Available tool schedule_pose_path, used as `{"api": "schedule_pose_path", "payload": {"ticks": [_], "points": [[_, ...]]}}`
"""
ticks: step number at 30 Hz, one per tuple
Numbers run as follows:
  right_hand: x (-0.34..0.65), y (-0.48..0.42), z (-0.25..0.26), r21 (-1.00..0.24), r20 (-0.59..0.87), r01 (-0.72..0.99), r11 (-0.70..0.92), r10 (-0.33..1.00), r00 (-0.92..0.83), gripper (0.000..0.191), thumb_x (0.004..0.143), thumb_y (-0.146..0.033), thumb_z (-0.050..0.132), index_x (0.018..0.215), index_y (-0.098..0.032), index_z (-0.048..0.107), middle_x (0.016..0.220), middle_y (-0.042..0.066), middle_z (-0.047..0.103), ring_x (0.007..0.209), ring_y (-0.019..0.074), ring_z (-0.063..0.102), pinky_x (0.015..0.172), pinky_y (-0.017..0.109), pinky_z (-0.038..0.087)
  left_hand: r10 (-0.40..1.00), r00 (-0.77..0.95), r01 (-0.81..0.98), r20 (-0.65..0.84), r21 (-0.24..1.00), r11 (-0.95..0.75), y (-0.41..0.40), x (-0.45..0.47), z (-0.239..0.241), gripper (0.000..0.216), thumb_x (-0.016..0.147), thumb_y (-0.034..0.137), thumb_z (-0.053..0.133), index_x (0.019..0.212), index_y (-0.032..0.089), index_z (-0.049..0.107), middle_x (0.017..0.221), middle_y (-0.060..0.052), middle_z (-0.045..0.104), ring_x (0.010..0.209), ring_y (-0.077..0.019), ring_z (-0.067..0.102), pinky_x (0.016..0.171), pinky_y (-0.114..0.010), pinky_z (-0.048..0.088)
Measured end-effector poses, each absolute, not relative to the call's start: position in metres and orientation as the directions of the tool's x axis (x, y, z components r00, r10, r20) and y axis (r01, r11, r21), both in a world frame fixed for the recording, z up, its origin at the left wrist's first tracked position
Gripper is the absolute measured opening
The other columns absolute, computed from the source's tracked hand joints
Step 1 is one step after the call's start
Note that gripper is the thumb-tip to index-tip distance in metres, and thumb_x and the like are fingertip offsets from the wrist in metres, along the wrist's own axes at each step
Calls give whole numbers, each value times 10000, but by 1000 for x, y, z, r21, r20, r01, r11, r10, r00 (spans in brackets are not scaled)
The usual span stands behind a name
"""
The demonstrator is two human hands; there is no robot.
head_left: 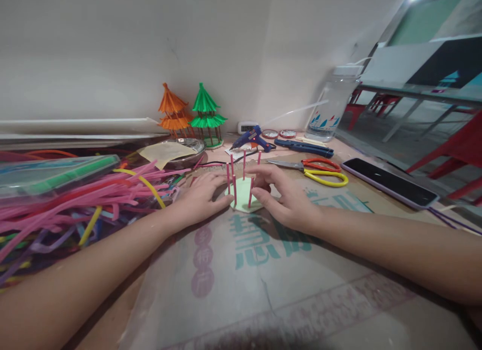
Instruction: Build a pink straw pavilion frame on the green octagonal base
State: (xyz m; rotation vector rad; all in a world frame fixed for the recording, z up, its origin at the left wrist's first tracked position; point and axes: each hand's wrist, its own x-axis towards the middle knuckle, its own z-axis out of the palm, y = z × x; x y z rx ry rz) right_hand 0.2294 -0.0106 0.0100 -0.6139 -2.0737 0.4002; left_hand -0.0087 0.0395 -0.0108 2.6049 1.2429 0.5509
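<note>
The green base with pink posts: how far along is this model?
Done: several pink posts stand upright on the green base. In hand: left hand and right hand touch the base at its sides. Left, judging by the finished green pavilion behind: the roof, none yet here.

Between the fingers of the left hand (199, 195) and the right hand (288, 202), the base (243, 193) is pale green and its sticks (234, 188) are pink. Beyond the right fingertips, the scissors (324, 170) have orange and yellow handles and the glue gun (253, 137) is blue. Under the fingers, the cardboard (263, 274) is brown with teal print.
</note>
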Motion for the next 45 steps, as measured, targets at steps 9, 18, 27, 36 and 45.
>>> {"api": "schedule_pose_path", "payload": {"ticks": [9, 18, 27, 36, 45], "points": [[232, -7, 9, -508, 666, 322, 799, 601, -442, 232, 1016, -206, 528, 1244, -182, 560, 821, -7, 623, 717, 133, 584, 664, 260, 484, 776, 581, 698, 247, 340, -631, 37, -10, -9, 559, 947, 512, 542, 1380, 172, 637, 1466, -152, 616, 1381, -351, 540, 1193, -557, 404], [227, -6, 11, -574, 569, 407, 711, 703, -426, 147, 990, -306, 569, 992, -191, 662, 852, 32, 721, 731, 163, 621, 680, 283, 489, 753, 593, 675, 284, 334, -658, 39, -10, -9, 491, 954, 506, 550, 1336, 214, 653, 1408, -131, 649, 1337, -344, 567, 1158, -539, 441], [224, -5, 13, -549, 548, 417, 724, 689, -475, 179, 1005, -261, 553, 883, -180, 655, 790, 12, 690, 707, 141, 586, 665, 255, 435, 754, 599, 675, 269, 338, -656, 40, -11, -10, 505, 963, 499, 554, 1362, 203, 645, 1459, -140, 617, 1375, -333, 539, 1186, -539, 406], [226, -6, 9, -627, 537, 358, 692, 717, -445, 172, 1020, -323, 553, 1090, -190, 637, 836, 18, 680, 759, 160, 616, 696, 278, 479, 749, 599, 672, 283, 331, -662, 40, -11, -12, 506, 964, 504, 558, 1363, 204, 642, 1470, -137, 613, 1386, -344, 535, 1179, -549, 415], [254, 8, 19, -531, 635, 492, 690, 708, -307, 411, 1054, -446, 485, 714, -215, 489, 665, -15, 498, 636, 143, 466, 627, 293, 368, 766, 566, 682, 306, 349, -643, 47, -14, -14, 437, 994, 459, 522, 1322, 199, 648, 1405, -141, 663, 1327, -348, 576, 1144, -557, 436]]}}
